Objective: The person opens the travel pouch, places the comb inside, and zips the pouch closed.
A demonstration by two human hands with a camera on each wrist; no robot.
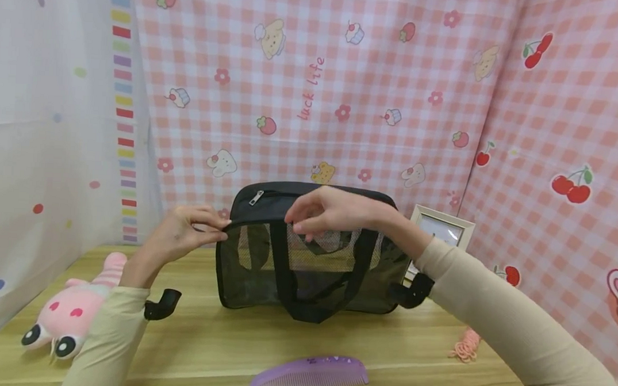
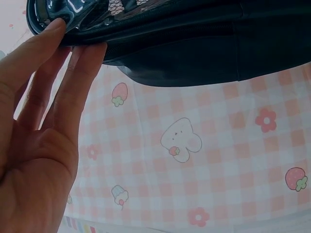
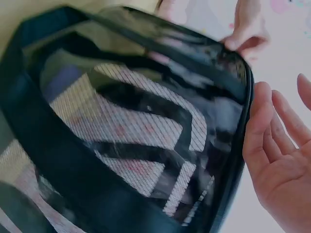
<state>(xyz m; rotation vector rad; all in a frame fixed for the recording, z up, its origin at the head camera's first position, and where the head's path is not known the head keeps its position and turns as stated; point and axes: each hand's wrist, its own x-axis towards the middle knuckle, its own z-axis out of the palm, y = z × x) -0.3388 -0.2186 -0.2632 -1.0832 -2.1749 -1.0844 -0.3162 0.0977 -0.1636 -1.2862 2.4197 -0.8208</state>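
A black see-through bag (image 1: 332, 263) stands up on the wooden table (image 1: 204, 338); a person's left hand (image 1: 185, 228) pinches its ten o'clock corner; the right hand (image 1: 334, 211) is by its top edge, near twelve o'clock, with bent fingers; a silver zip pull (image 1: 256, 197) lies up at eleven o'clock; the bag's black handle (image 1: 311, 314) hangs down to six o'clock; going round the bag, a purple comb (image 1: 308, 377) lies at six o'clock, a pink toy with big eyes (image 1: 70, 315) at eight o'clock, pink string (image 1: 466, 345) at four o'clock, and a picture frame (image 1: 439, 228) at three o'clock; a pink checked cloth (image 1: 300, 146) hangs at twelve o'clock.
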